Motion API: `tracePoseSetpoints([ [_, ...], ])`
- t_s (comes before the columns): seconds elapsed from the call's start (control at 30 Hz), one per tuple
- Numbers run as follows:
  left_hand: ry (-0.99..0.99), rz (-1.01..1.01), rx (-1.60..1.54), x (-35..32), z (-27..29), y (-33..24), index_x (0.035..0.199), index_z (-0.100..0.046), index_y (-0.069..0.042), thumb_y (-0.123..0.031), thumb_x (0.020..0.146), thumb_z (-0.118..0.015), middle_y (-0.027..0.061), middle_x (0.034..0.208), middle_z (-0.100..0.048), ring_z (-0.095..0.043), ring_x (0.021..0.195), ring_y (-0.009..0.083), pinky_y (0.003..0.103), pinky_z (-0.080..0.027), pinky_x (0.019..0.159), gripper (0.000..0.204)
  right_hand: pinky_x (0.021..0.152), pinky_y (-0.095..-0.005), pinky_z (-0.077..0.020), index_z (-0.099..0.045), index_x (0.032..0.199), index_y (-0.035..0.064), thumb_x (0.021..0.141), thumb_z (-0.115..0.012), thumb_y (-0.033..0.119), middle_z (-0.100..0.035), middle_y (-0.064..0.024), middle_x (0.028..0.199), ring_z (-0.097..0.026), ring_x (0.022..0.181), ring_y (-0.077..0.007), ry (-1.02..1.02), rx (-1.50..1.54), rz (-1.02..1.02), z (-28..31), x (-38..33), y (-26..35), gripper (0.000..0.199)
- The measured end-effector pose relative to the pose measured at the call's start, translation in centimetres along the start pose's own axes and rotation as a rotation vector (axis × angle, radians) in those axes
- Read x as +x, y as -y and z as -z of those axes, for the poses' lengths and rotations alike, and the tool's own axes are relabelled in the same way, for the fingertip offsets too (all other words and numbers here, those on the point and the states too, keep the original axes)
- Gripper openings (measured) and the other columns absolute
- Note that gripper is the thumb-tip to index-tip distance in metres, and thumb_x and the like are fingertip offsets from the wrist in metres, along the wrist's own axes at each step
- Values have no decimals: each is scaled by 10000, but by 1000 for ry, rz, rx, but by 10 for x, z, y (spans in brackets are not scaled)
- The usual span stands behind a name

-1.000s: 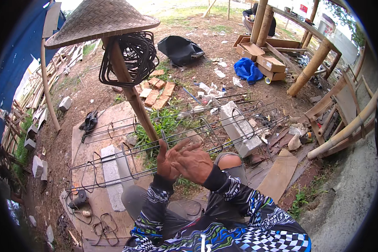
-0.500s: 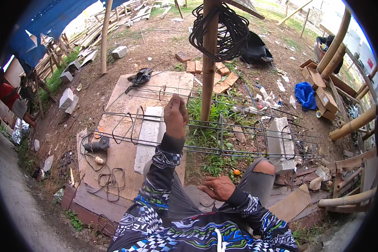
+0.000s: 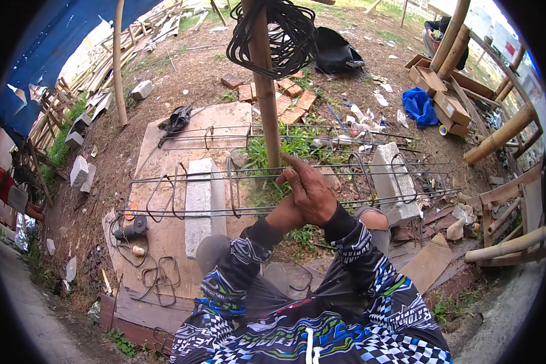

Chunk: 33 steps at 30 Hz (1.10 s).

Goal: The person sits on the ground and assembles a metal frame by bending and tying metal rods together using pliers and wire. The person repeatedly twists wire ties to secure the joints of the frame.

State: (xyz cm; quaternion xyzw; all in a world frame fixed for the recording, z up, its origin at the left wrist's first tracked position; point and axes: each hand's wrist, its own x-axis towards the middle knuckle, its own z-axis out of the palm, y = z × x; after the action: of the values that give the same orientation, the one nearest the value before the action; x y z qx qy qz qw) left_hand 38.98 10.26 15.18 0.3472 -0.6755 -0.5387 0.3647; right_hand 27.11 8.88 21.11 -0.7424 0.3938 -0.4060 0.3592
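Note:
A long cage of thin steel bars [image 3: 164,212] with bent stirrups [image 3: 233,189] lies across two pale concrete blocks, one at the left [image 3: 201,206] and one at the right [image 3: 392,176]. Over its near bars, right of the middle, my two hands meet. My right hand [image 3: 316,193] covers most of my left hand [image 3: 290,213]. Its index finger stretches up and left, with the thumb apart below it. The fingers of my left hand are hidden, and so is anything they hold. Behind the fingertips stands a bamboo post [image 3: 262,91].
A bundle of black stirrups [image 3: 273,39] hangs on the post. Left of me a corded power tool [image 3: 131,230] and loose stirrups [image 3: 159,280] lie on a board [image 3: 145,255]. A second bar cage [image 3: 224,138] lies beyond. Other people sit at far left and far right.
My left hand has come down and right from its raised, pinched position. My right hand has risen from near my knee to meet it. The view has shifted slightly right.

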Motion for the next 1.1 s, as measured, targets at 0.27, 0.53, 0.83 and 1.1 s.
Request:
tracePoseSetpoints([
  [0.27,26,51,-289,-8,43,-17,1292,-533,29,-143,901,-667,124,1195,-633,-596,1090,185,345,-499,917,447,697,-400,-500,-585,1004,12,1006,-458,203,-668,-172,840,-662,766,-319,-105,77,-92,5,-11,-11,229],
  [0.53,-443,-7,-377,-8,37,-19,1137,-670,16,-190,959,-612,101,1032,-710,-650,914,138,272,-521,795,278,753,-413,-494,-601,1051,-7,1011,-445,257,-666,-190,890,-650,842,-358,75,92,-153,-16,-13,-26,309],
  [0.83,-369,44,-271,-20,66,-16,1004,-707,-11,-195,947,-622,110,949,-725,-676,854,162,313,-537,765,211,727,-431,-477,-626,987,4,1003,-450,261,-656,-177,866,-632,811,-359,337,36,-79,-17,-7,-27,312],
  [1.1,-895,-545,-980,-72,145,-74,1060,-559,-47,-253,994,-535,14,767,-539,-496,615,106,294,-467,593,218,482,-222,-345,-608,1159,57,1028,-455,330,-488,36,645,-440,532,-55,655,455,-191,42,-13,-26,339],
])
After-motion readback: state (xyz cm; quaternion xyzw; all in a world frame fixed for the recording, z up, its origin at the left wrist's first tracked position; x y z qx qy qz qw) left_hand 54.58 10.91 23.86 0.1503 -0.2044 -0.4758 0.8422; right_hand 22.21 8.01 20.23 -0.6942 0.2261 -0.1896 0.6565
